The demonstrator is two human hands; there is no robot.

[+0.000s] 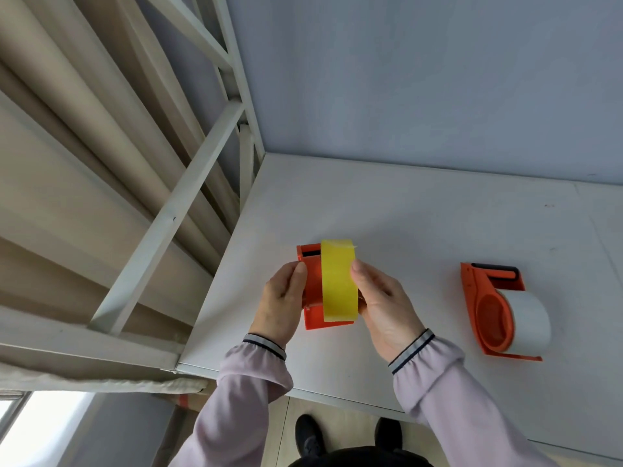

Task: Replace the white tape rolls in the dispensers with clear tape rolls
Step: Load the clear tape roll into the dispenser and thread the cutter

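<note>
The white tabletop (421, 230) runs to a pale wall at the far side, with a white metal frame (175, 210) off its left edge. On the right lies an orange dispenser (485, 298) on its side, a white tape roll (529, 321) in it, well apart from both hands. Nearer the left, the person holds a second orange dispenser (312, 291) just above the tabletop. The left hand (281, 305) is clamped on its left side. The right hand (381, 298) grips a yellowish tape roll (338, 281) standing on edge, its axle running left to right, pressed against the dispenser. The roll looks seated or nearly so; I'd judge the right hand, being on it, does the pushing leftward.
</note>
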